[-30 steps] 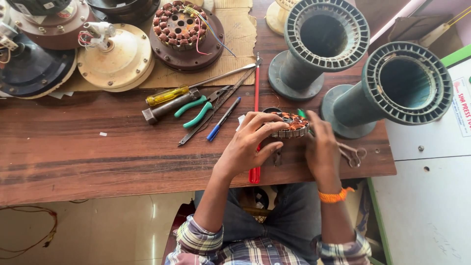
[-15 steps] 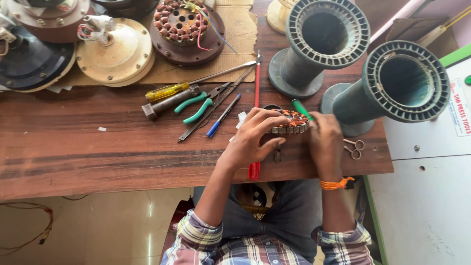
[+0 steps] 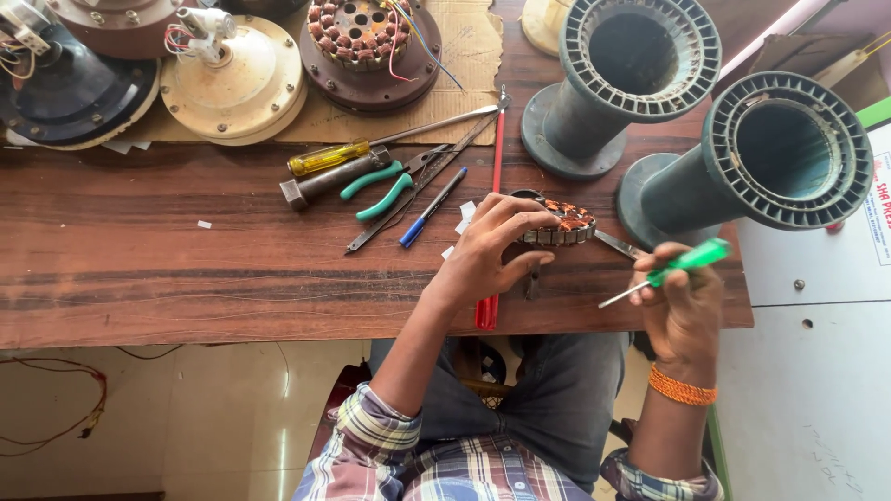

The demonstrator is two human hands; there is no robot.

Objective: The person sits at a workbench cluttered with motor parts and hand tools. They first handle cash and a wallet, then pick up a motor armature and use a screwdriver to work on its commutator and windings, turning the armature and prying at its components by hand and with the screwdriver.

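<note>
Plaid shirt, sleeves rolled; dark grey trousers; orange beaded band on right wrist.

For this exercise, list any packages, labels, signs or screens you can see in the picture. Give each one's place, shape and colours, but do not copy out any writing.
Printed label: at the far right edge, on the white cabinet beside the table; white, upright strip with red lettering, partly cut off.
Cardboard sheet: flattened on the table top under the fan motors; plain brown, no clear print.
No screens or signs show.
</note>
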